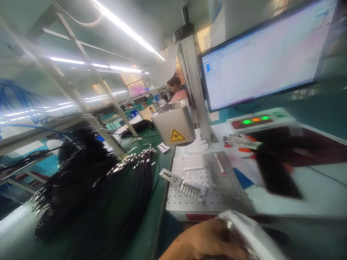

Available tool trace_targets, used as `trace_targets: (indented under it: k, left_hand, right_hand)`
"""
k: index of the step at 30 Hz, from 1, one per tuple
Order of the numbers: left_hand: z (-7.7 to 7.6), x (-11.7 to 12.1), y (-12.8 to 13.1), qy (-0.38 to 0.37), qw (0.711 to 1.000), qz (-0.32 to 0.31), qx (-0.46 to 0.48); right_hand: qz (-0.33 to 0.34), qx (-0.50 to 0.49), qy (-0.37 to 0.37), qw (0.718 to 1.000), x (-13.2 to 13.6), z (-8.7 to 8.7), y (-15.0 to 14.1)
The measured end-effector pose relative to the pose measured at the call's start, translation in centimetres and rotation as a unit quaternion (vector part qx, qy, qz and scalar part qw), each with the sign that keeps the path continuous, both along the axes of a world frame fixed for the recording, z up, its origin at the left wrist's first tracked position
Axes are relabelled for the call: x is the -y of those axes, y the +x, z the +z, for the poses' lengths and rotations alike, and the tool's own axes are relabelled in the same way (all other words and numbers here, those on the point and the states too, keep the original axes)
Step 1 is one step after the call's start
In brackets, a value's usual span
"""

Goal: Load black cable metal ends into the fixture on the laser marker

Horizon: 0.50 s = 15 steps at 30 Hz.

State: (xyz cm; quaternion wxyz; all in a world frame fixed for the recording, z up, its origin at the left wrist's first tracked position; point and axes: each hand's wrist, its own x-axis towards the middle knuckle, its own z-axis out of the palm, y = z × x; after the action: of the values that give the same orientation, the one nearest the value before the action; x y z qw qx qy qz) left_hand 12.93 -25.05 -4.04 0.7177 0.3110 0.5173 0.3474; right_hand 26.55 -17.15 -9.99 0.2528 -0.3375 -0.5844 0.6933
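Observation:
My left hand, bare, is at the bottom edge with its fingers curled, in front of the perforated metal plate. Against it lies a smooth white shape that looks like my right hand in a white glove; blur and the frame edge hide its fingers. Small shiny metal bits show between the two, too smeared to name. Beyond them, on the perforated plate, sits a fixture holding a row of small metal connectors. A white strip with metal pieces overhangs the plate's left edge.
A laser head with a yellow warning sign hangs over the plate. Black cables with metal ends cover the green table at left. A monitor, button panel, gloves and dark phone-like slab are right. A person sits behind.

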Motion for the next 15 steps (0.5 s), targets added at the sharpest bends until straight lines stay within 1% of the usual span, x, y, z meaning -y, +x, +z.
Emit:
trace_targets:
  k: [1, 3, 5, 7, 9, 11, 13, 15]
  left_hand:
    - [0.0, 0.2, -0.5, 0.005, 1.000, -0.022, -0.002]
    - [0.4, 0.7, -1.3, 0.006, 0.998, -0.056, -0.038]
    - [1.0, 1.3, -1.8, 0.001, 0.990, -0.087, -0.108]
    - [1.7, 2.0, -2.0, -0.001, 0.979, -0.097, -0.180]
    - [2.2, 2.6, -1.8, -0.013, 0.975, -0.072, -0.209]
    - [2.3, 3.0, -1.2, -0.040, 0.979, -0.034, -0.195]
    - [1.7, 3.1, -0.7, -0.056, 0.984, -0.004, -0.168]
    - [0.5, 3.1, -0.3, -0.057, 0.987, 0.017, -0.149]
  right_hand:
    - [0.003, -0.001, -0.012, 1.000, 0.3, 0.1, 0.2]
    - [0.015, -0.008, -0.037, 0.999, 0.9, 0.2, 0.4]
    - [0.026, -0.013, -0.062, 0.998, 1.5, 0.4, 0.4]
    - [0.036, -0.017, -0.087, 0.995, 1.9, 0.4, 0.2]
    - [0.044, -0.022, -0.111, 0.993, 2.4, 0.4, -0.5]
    - [0.054, -0.031, -0.133, 0.989, 2.8, 0.5, -1.4]
    - [0.064, -0.043, -0.151, 0.986, 3.1, 0.6, -2.3]
    - [0.069, -0.054, -0.162, 0.983, 3.3, 0.8, -3.1]
